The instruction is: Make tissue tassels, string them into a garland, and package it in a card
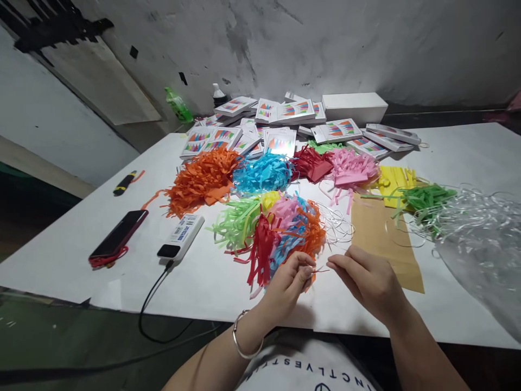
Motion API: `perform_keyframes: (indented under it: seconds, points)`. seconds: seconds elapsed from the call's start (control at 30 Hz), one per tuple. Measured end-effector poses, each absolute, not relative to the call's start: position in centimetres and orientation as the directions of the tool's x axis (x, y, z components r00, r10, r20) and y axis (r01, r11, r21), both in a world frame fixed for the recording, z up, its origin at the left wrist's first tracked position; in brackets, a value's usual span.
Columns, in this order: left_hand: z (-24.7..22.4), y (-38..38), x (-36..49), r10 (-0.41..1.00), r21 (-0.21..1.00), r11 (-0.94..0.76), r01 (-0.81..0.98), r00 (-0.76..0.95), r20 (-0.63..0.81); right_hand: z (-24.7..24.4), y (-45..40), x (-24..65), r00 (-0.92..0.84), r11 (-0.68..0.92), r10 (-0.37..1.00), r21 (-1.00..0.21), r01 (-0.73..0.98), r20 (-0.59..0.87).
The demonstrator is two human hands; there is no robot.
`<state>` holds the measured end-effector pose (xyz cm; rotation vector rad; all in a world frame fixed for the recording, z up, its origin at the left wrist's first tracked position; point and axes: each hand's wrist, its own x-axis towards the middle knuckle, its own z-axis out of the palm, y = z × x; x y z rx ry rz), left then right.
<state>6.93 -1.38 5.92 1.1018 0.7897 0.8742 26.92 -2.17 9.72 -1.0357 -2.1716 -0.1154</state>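
**Mia:** What is the table like?

**Ben:** It is a big white table (61, 255) against a grey, scratched wall (325, 43). The room looks dim.

**Mia:** What are the hands doing?

**Ben:** The left hand (287, 288) pinches a thin red strip (321, 270) with thumb and finger. The right hand (366, 279) is just beside it, fingers pressed together at the other end of the strip. They almost touch.

**Mia:** What is close by?

**Ben:** Right behind the left hand sits a mixed bunch of paper tassels (277, 231). Behind the right hand lie thin white strings (336, 222) and a brown paper sheet (382, 233). Far to the right of it is a heap of clear plastic bags (480, 239).

**Mia:** And farther back?

**Ben:** An orange tassel pile (201, 182), a blue one (260, 172), a pink one (352, 165). Behind those are lots of small white boxes (285, 117).

**Mia:** To the left of the hands?

**Ben:** A white power bank (181, 236) with a black cable (152, 304), and a dark phone (119, 234).
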Motion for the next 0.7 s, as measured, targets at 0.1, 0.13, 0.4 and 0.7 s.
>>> perform_keyframes:
  seconds: [0.1, 0.13, 0.4, 0.7]
  points:
    - [6.0, -1.3, 7.0, 0.896, 0.911, 0.281, -0.302, 0.422, -0.136, 9.5, -2.8, 26.7, -0.390, 0.687, 0.658, -0.301, 0.661, 0.644]
    - [6.1, -1.3, 7.0, 0.894, 0.893, 0.302, -0.333, 0.424, -0.145, 9.3, -3.0, 26.7, -0.375, 0.684, 0.665, -0.326, 0.653, 0.645]
    - [6.4, -1.7, 7.0, 0.900, 0.853, 0.332, -0.402, 0.407, -0.159, 8.0, -4.0, 27.2, -0.326, 0.653, 0.711, -0.411, 0.636, 0.624]
    - [6.0, -2.2, 7.5, 0.887, 0.818, 0.387, -0.426, 0.414, -0.204, 7.4, -4.1, 26.7, -0.311, 0.619, 0.761, -0.496, 0.609, 0.569]
